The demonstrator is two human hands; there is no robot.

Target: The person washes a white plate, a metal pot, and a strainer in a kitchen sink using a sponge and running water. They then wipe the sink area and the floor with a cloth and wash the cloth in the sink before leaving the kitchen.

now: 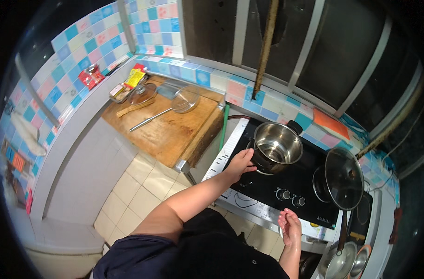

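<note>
A shiny steel pot (279, 143) with dark side handles stands on the left part of the black gas stove (256, 186). My left hand (240, 165) reaches across and is closed on the pot's near-left handle; the far handle points toward the window. Inside, the bare steel bottom shows. In front of the stove's edge, below the two control knobs (290, 197), my right hand (291, 227) is raised with its fingers loosely bent and apart. No object shows in it.
A glass-lidded pan (343, 179) sits on the stove's right side. On the left, a wooden board (167, 135) holds a strainer (184, 100), a small glass lid (142, 94) and food packets (136, 75). Metal bowls (340, 262) stand at lower right. A rusty pole (266, 46) rises by the window.
</note>
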